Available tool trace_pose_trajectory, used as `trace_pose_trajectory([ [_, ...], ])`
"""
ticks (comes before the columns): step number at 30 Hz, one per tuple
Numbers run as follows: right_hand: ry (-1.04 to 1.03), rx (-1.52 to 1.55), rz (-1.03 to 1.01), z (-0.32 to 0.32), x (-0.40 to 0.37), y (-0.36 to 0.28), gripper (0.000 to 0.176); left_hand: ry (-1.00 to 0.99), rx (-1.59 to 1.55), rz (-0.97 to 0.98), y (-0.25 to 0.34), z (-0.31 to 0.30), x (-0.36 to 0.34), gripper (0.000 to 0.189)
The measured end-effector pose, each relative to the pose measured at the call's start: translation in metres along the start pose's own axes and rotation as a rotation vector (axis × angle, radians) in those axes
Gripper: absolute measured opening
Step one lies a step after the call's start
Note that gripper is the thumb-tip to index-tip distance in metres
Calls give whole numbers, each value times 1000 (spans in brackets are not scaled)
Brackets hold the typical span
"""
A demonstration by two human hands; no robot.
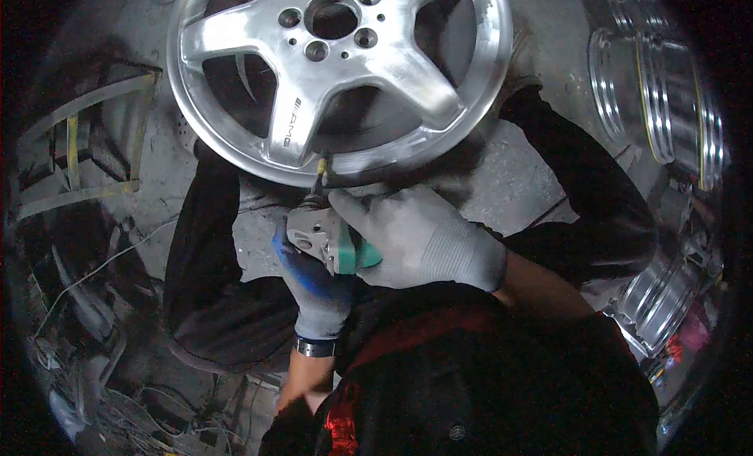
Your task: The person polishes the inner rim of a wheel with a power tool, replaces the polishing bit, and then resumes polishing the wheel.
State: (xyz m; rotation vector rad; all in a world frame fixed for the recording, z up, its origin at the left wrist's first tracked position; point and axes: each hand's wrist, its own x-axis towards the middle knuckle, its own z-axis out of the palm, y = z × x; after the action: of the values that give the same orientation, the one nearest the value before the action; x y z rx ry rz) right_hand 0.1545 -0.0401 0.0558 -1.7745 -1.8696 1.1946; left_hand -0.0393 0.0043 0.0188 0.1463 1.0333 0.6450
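Observation:
A silver alloy wheel [345, 71] with AMG lettering on one spoke lies in front of me, its near rim toward my hands. Both hands grip an angle grinder [315, 235] with a silver head and green body. My right hand [416, 232], in a white knit glove, wraps over the green body from the right. From the left and below, my left hand [314, 287], in a white glove with a blue palm, holds the tool. A thin shaft with a yellow tip [321, 167] extends from the grinder and overlaps the near rim beside the lettered spoke.
My dark-clothed legs bend around either side of the wheel. More wheel rims [631, 95] stand at the right, with another rim [659, 307] lower right. A taped frame [86, 193] is at the left. Tangled cables [169, 409] lie on the floor [510, 165] lower left.

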Motion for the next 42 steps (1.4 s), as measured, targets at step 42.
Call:
trace_pose_trajectory([
  [42, 123, 26, -31, -20, -8, 7, 81, -157, -30, -15, -9, -2, 3, 51],
])
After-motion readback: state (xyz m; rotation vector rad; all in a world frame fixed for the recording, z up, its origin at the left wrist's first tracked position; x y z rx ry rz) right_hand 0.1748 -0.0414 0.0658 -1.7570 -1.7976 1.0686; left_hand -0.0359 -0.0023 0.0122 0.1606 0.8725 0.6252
